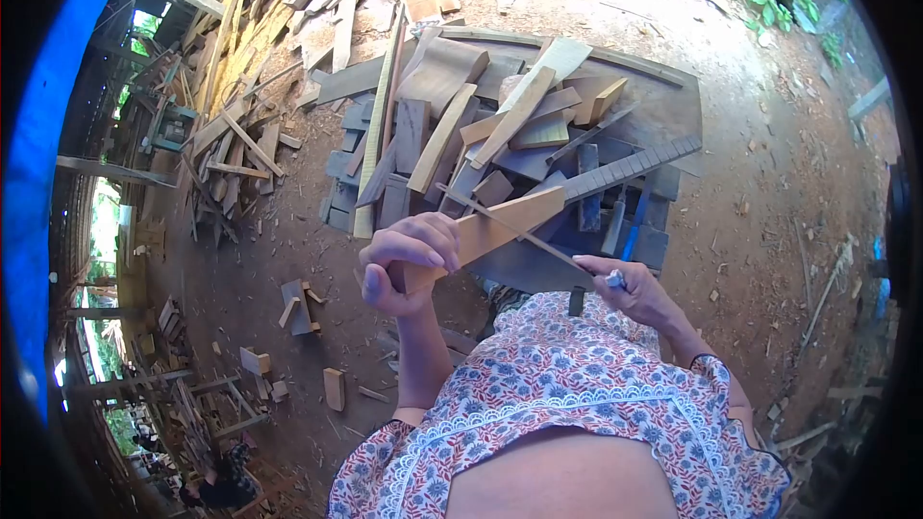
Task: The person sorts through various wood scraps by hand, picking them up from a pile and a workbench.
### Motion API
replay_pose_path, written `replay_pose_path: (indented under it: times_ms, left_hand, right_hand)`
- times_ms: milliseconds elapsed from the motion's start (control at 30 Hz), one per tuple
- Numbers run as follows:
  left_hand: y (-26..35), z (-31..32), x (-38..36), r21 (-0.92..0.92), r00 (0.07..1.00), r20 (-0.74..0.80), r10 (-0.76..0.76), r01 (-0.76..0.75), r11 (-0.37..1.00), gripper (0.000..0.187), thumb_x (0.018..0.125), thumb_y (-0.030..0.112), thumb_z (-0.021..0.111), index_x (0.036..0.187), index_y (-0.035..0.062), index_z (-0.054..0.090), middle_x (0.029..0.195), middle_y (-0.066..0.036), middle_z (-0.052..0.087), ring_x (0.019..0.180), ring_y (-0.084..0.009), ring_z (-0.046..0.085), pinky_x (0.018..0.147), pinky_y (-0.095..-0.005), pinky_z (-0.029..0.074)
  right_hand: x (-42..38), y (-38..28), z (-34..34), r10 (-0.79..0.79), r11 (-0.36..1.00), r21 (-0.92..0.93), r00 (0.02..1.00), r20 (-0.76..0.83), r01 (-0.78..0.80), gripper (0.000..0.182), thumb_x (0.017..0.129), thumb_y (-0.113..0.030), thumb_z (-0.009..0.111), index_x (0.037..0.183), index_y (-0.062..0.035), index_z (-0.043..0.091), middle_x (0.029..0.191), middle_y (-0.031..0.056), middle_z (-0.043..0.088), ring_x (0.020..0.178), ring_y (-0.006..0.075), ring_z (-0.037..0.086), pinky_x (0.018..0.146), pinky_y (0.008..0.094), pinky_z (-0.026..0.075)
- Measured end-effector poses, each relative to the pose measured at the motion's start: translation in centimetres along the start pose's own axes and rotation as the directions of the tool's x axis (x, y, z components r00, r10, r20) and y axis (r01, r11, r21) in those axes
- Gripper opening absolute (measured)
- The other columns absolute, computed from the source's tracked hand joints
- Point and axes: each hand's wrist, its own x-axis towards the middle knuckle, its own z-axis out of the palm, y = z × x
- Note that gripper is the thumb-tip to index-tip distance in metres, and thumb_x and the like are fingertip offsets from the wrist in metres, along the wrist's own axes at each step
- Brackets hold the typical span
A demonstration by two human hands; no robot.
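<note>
My left hand is closed round the near end of a light wooden piece, its fingers curled over the top. From the far end of this piece a dark notched strip reaches to the upper right. My right hand grips a thin rod-like tool, which lies across the wooden piece and points to the upper left. Beyond both hands, curved and flat wood pieces are heaped on a low work surface. A blue-handled tool lies near the heap's right side.
Scrap wood is piled at the left and along the top. Small blocks lie on the dirt floor at the lower left. A blue sheet hangs at the far left. Another person is at the lower left.
</note>
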Motion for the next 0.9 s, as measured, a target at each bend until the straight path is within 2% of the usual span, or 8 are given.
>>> replay_pose_path:
  times_ms: [33,267,433,500,567,633,700,900]
  left_hand:
    - [-0.1,0.0,0.1,-0.077,0.998,0.063,0.006,-0.001,0.997,0.053,0.096,0.039,0.029,0.081,-0.0029,0.059,0.064,-0.017,0.06,0.054,-0.0238,0.056,0.057,-0.0381,0.044]
    - [0.4,0.1,0.4,0.009,0.995,0.083,-0.052,0.051,0.999,0.05,0.096,0.041,0.025,0.078,0.0041,0.054,0.059,-0.012,0.055,0.049,-0.0204,0.05,0.06,-0.0368,0.044]
    - [-0.5,-2.2,-1.1,0.302,0.897,-0.432,0.096,0.043,0.952,0.042,0.095,0.046,0.038,0.091,0.0058,0.047,0.074,-0.007,0.05,0.064,-0.0199,0.052,0.072,-0.0384,0.046]
    - [0.0,-4.4,-2.7,0.403,0.896,-0.429,0.117,0.074,0.912,0.037,0.093,0.043,0.048,0.097,0.0065,0.043,0.081,-0.006,0.049,0.075,-0.0213,0.057,0.077,-0.0406,0.047]
    - [1.2,-5.6,-4.2,0.529,0.768,-0.636,-0.073,0.502,0.684,0.034,0.093,0.038,0.052,0.098,0.0061,0.042,0.083,-0.007,0.052,0.084,-0.0237,0.061,0.083,-0.0415,0.048]
    - [2.3,-7.2,-5.6,0.502,0.74,-0.657,-0.142,0.57,0.65,0.032,0.092,0.034,0.056,0.1,0.0052,0.043,0.087,-0.008,0.055,0.09,-0.0251,0.062,0.081,-0.0395,0.051]
    - [3.0,-8.0,-6.5,0.276,0.49,-0.843,-0.22,0.746,0.606,0.033,0.092,0.033,0.055,0.095,0.0027,0.042,0.092,-0.014,0.057,0.087,-0.026,0.065,0.077,-0.0354,0.055]
    - [2.2,-11.6,-11.5,0.013,0.261,-0.937,-0.231,0.688,0.725,0.044,0.091,0.041,0.056,0.1,0.0004,0.043,0.093,-0.015,0.056,0.084,-0.0274,0.065,0.071,-0.0398,0.06]
  right_hand:
    - [-0.1,0.0,0.1,-0.098,0.995,-0.004,0.995,0.014,0.098,0.036,0.095,-0.026,0.053,0.127,-0.01,0.055,0.073,-0.0055,0.049,0.065,0.003,0.043,0.058,0.0213,0.04]
    - [1.0,13.1,-3.3,0.223,0.97,-0.057,0.956,-0.188,-0.237,0.039,0.095,-0.026,0.048,0.13,-0.0122,0.053,0.07,-0.0034,0.051,0.062,0.0071,0.046,0.058,0.0245,0.04]
    - [0.9,14.4,-3.3,0.292,0.954,-0.003,0.93,-0.225,-0.3,0.039,0.093,-0.026,0.048,0.131,-0.0134,0.053,0.066,-0.0023,0.05,0.059,0.0082,0.046,0.055,0.0257,0.039]
    - [0.7,13.6,-3.2,0.311,0.95,0.047,0.924,-0.224,-0.308,0.039,0.094,-0.026,0.048,0.131,-0.0128,0.052,0.066,-0.0033,0.048,0.058,0.0071,0.044,0.054,0.0246,0.038]
    - [0.6,14.0,-2.8,0.338,0.941,0.108,0.915,-0.222,-0.321,0.039,0.095,-0.027,0.048,0.131,-0.0123,0.052,0.066,-0.0044,0.047,0.056,0.006,0.043,0.052,0.0236,0.037]
    - [0.6,15.7,-2.6,0.268,0.96,0.138,0.939,-0.218,-0.242,0.04,0.095,-0.028,0.048,0.131,-0.0119,0.052,0.065,-0.0063,0.045,0.054,0.0037,0.04,0.049,0.0212,0.036]
    - [0.7,16.9,-2.6,0.239,0.969,0.111,0.945,-0.223,-0.219,0.04,0.095,-0.028,0.048,0.131,-0.0121,0.051,0.065,-0.0064,0.045,0.054,0.0037,0.04,0.048,0.021,0.036]
    - [0.6,14.5,-3.1,0.312,0.95,0.096,0.927,-0.207,-0.298,0.04,0.095,-0.029,0.048,0.132,-0.0118,0.051,0.065,-0.0058,0.046,0.053,0.0045,0.041,0.047,0.0211,0.036]
